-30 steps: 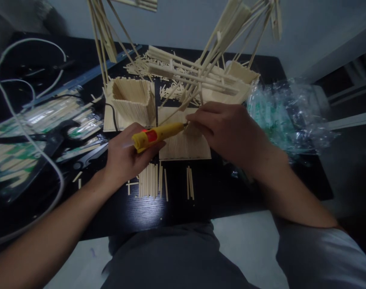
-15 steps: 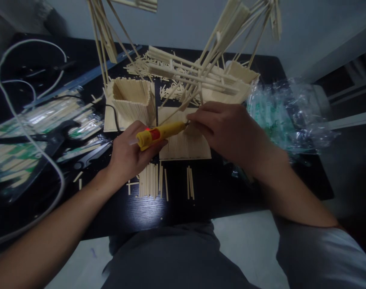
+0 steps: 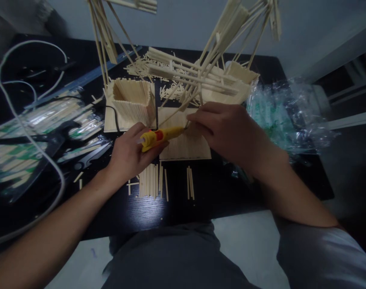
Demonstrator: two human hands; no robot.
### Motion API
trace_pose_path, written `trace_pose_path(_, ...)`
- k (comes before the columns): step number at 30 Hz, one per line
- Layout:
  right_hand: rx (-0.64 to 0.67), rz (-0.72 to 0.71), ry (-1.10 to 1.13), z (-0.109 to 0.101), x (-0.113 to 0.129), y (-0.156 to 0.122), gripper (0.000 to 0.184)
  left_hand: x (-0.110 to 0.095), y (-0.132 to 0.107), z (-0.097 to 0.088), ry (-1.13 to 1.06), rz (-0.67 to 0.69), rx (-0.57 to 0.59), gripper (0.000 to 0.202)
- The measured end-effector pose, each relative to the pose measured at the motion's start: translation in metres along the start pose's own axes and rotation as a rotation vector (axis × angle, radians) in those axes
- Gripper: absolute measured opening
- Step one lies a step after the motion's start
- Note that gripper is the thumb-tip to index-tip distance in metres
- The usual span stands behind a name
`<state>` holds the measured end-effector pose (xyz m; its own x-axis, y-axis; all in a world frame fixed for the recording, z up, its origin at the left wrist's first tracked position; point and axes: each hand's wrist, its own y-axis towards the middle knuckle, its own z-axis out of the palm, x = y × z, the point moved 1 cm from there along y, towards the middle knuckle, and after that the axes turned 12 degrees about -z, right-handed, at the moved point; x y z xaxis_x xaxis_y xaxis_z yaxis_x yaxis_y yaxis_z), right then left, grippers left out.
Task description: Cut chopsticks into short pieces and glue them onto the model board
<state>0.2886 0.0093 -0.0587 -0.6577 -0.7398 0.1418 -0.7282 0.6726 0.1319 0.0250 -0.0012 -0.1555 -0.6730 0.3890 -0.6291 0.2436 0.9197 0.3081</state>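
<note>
Grip: the left hand [image 3: 127, 150] is wrapped round the glue gun [image 3: 167, 133]; the right hand [image 3: 227, 132] has its fingers drawn in at the nozzle, and whether they pinch anything is too small to tell.
Table [image 3: 213, 192]: dark, under everything; clock directions run from the panel, twelve being away from the person.
Stick frame [image 3: 232, 30]: at one o'clock, long thin arms crossing; probably light, stiff and easily snapped, best lifted by its thicker base.
Packs [image 3: 17, 160]: sticks in clear wrap, at nine o'clock; likely slippery outside.
Bag [image 3: 291, 108]: clear, crumpled plastic, near three o'clock; soft.
Box [image 3: 134, 114]: hollow, stick-walled, at ten o'clock; likely rigid but weak at the joints, so hold it low on opposite walls.
Panel [image 3: 183, 146]: flat on the table below the nozzle, the right hand over its far right part; probably light and stiff, to be steadied by its edges.
Glue gun: over the panel's left side, nozzle towards three o'clock; light, hard plastic by its look. Hold the handle; the metal tip may be hot.
Loose sticks [image 3: 148, 180]: a row at seven o'clock; likely to roll, so take them by the middle.
Offcuts [image 3: 173, 92]: small, scattered at twelve o'clock.
</note>
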Motion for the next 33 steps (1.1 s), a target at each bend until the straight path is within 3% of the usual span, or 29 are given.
trace_pose_path(16, 0.058, 0.041, -0.081, -0.0009, 0.0028, 0.0024, 0.033, 0.0048, -0.0012, 0.0022, 0.052, -0.033, 0.048, 0.028)
trace_pose_path(33, -0.018, 0.016, -0.023, 0.0059, 0.0007, 0.0017, 0.03, 0.0044, -0.0013, 0.0009, 0.055, 0.027, 0.016, 0.023)
